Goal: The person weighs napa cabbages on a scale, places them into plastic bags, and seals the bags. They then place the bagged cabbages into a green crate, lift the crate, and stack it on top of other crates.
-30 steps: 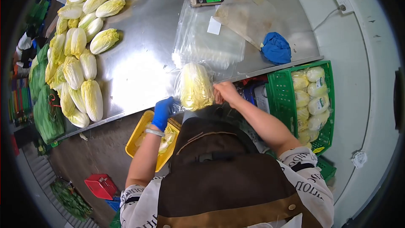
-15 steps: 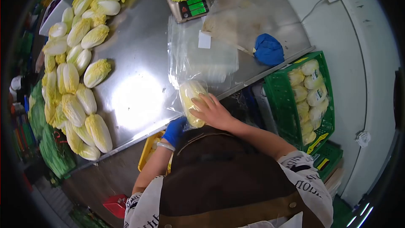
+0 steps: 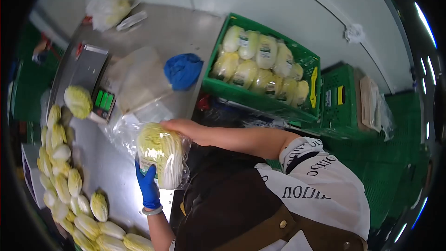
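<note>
A yellow-white cabbage in a clear plastic bag is held up over the table's edge. My left hand, in a blue glove, grips its lower left side, thumb on the front near a label. My bare right hand holds the bag at the upper right corner; its fingers are partly hidden behind. Loose cabbages lie along the left of the metal table. One more cabbage rests by the scale with its green display.
A green crate of bagged cabbages stands beyond my right arm, with another green crate beside it. A crumpled blue thing and clear plastic bags lie on the table. A filled plastic bag sits at the back.
The view has swung right towards the crate. The bagged cabbage has been lifted off the table edge, and my gloved left hand has moved from below it onto its side.
</note>
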Tool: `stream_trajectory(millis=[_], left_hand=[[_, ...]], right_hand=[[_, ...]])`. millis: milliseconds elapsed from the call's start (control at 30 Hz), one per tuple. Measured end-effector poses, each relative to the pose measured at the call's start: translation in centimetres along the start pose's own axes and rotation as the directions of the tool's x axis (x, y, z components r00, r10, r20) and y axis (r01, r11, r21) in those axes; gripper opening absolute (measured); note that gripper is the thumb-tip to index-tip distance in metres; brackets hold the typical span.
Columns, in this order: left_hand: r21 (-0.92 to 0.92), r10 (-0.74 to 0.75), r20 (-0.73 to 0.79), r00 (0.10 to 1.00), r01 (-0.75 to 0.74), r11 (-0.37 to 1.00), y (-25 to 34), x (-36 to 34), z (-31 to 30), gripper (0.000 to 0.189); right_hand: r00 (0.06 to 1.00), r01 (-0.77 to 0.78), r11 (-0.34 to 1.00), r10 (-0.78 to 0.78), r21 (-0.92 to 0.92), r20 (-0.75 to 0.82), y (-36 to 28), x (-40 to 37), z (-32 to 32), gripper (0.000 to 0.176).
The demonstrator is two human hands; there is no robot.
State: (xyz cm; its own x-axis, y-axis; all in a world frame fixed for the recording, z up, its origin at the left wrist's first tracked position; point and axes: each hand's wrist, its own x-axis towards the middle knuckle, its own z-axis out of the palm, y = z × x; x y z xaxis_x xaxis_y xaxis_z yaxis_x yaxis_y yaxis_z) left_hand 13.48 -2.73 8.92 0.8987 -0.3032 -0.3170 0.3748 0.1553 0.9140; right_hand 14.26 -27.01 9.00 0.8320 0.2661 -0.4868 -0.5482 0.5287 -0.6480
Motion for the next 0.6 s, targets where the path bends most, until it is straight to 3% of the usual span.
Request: stream_trajectory(millis=[33, 133, 167, 200, 233, 267, 333, 367, 400, 467, 500, 600], left_hand=[[-0.094, 0.013, -0.022, 1.000, -0.015, 0.995, 0.5, 0.2, 2.3, 0.061], [-0.373, -0.149, -0.069, 0.986, 0.112, 0.921, -0.9, 2.9, 9.9, 0.055], [-0.142, -0.025, 0.087, 0.996, 0.037, 0.989, -2.4, 3.3, 12.3, 0.058], [-0.004, 0.005, 0.222, 0.975, -0.005, 1.000, -2.4, 3.5, 15.1, 0.061], [0.118, 0.036, 0.353, 0.935, -0.082, 0.990, -2.5, 3.7, 17.9, 0.066], [0.155, 0.003, 0.431, 0.902, -0.077, 0.985, -1.2, 3.6, 20.5, 0.071], [0.153, -0.037, 0.523, 0.851, -0.051, 0.987, 0.1, 3.4, 22.7, 0.079], [0.186, -0.053, 0.513, 0.857, -0.051, 0.981, -0.3, 3.5, 22.8, 0.070], [0.219, -0.067, 0.497, 0.865, -0.050, 0.975, -0.9, 3.9, 22.4, 0.062], [0.287, -0.232, 0.431, 0.872, 0.112, 0.951, -3.0, 5.4, 19.6, 0.046], [0.318, -0.318, 0.392, 0.864, 0.197, 0.927, -4.2, 5.9, 17.8, 0.039], [0.173, -0.346, 0.179, 0.921, 0.317, 0.932, -7.9, 5.5, 13.6, 0.035]], right_hand=[[0.999, -0.008, 0.986, 0.001, 0.169, 0.042, -1.5, -2.4, -1.3, 0.079], [0.919, 0.387, 0.881, -0.394, -0.274, 0.030, -1.8, -6.6, -4.4, 0.089], [0.853, 0.454, 0.751, -0.522, -0.480, -0.011, -0.8, -7.7, -5.3, 0.096], [0.748, 0.494, 0.714, -0.640, -0.497, -0.177, -1.4, -8.6, -6.3, 0.095], [0.783, 0.515, 0.826, -0.562, -0.229, -0.266, -2.8, -10.1, -8.8, 0.089], [0.796, 0.473, 0.877, -0.466, -0.083, -0.387, -3.8, -12.5, -11.4, 0.078], [0.694, 0.528, 0.848, -0.463, -0.047, -0.551, -3.5, -15.9, -19.2, 0.060], [0.599, 0.457, 0.886, -0.369, -0.074, -0.711, -2.2, -17.1, -25.9, 0.057], [0.459, 0.496, 0.848, -0.438, -0.186, -0.773, -3.1, -19.5, -28.9, 0.054], [0.140, 0.470, 0.774, -0.539, -0.423, -0.831, -5.0, -24.2, -34.8, 0.049], [0.120, 0.492, 0.772, -0.518, -0.403, -0.847, -4.8, -26.2, -39.9, 0.050], [0.093, 0.547, 0.776, -0.429, -0.313, -0.899, -6.4, -29.6, -42.5, 0.062]])
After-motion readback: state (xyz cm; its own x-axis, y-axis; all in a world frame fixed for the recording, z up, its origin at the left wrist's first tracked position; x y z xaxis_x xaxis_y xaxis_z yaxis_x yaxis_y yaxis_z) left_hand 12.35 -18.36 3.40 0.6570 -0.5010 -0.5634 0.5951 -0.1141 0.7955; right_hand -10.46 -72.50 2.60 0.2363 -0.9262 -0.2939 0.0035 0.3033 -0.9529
